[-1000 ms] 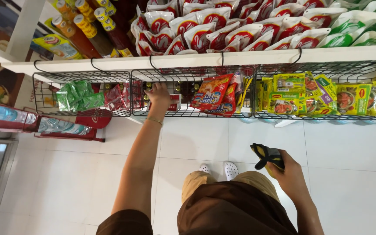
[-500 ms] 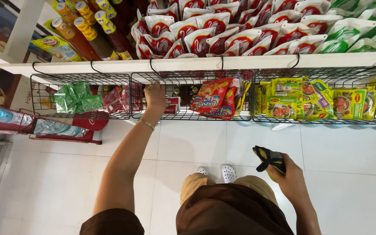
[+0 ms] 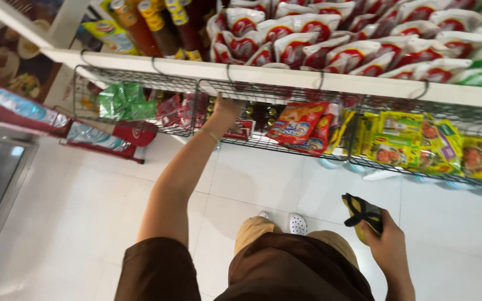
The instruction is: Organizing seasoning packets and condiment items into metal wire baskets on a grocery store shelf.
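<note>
Left hand [image 3: 225,107] reaches into the middle wire basket [image 3: 263,146] under the white shelf [image 3: 308,81]; its fingers are hidden behind the rim, so I cannot tell if they are spread or pinching. Just right of this hand lie red and orange snack packets [image 3: 302,127], and just below it a small red packet [image 3: 240,129]. My right hand [image 3: 387,245] hangs low, closed around a folded black and yellow cloth [image 3: 361,214]. I would move slowly and lift one packet straight over the wire edge.
</note>
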